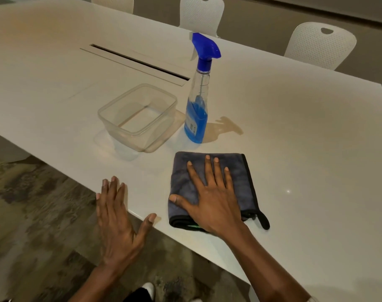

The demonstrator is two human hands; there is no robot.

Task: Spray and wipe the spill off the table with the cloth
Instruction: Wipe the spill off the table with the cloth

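A folded dark grey cloth (244, 171) lies near the front edge of the white table (305, 138). My right hand (214, 197) rests flat on the cloth with fingers spread. My left hand (118, 216) lies open at the table's front edge, fingers apart, holding nothing. A clear spray bottle (197, 105) with blue liquid and a blue trigger head stands upright behind the cloth. A brownish spill (226, 127) spreads on the table just right of the bottle's base.
A clear, empty plastic container (122, 107) stands left of the bottle. A long cable slot (140, 61) runs across the table farther back. White perforated chairs (320, 44) line the far side. Patterned carpet (33, 214) lies below the table edge.
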